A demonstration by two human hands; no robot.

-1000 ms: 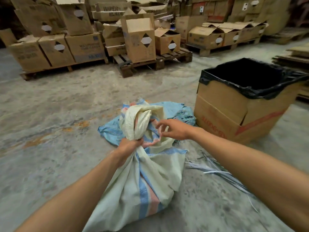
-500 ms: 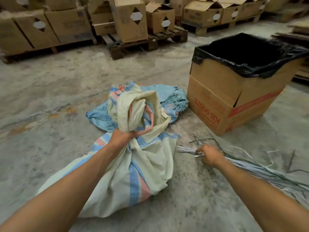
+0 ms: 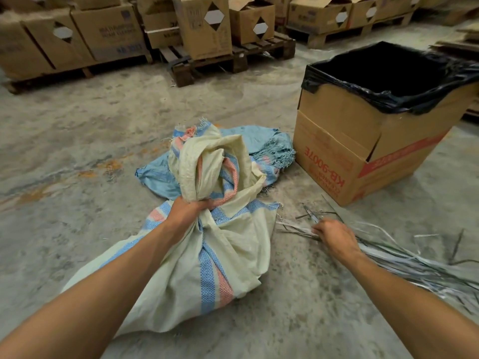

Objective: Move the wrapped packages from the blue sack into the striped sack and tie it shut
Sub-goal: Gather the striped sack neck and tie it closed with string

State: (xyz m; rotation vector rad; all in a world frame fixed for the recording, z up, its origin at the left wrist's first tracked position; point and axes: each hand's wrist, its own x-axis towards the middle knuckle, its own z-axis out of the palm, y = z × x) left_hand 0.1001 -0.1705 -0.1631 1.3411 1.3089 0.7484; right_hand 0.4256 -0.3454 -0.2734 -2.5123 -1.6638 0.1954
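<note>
Two sacks lie on the concrete floor (image 3: 77, 141). The striped sack (image 3: 207, 260), cream with blue and pink bands, bulges in front, and the left hand (image 3: 188, 211) has its fingers wrapped tight round the gathered neck, the loose top flopping above the fist. The blue sack (image 3: 255, 141) lies flat and crumpled just behind it, touching it. No wrapped package shows outside the sacks. The right hand (image 3: 334, 235) is down on a bundle of plastic straps (image 3: 404, 257) spread over the floor; its fingers seem to curl onto a strand, though the blur makes that hard to be sure of. One open carton (image 3: 363, 141) with a black liner (image 3: 388, 73) stands beside the blue sack, printed upside down in red "KB-9007E". Three wooden pallets (image 3: 233, 60) at the back carry about ten brown boxes (image 3: 204, 24) with diamond labels.
</note>
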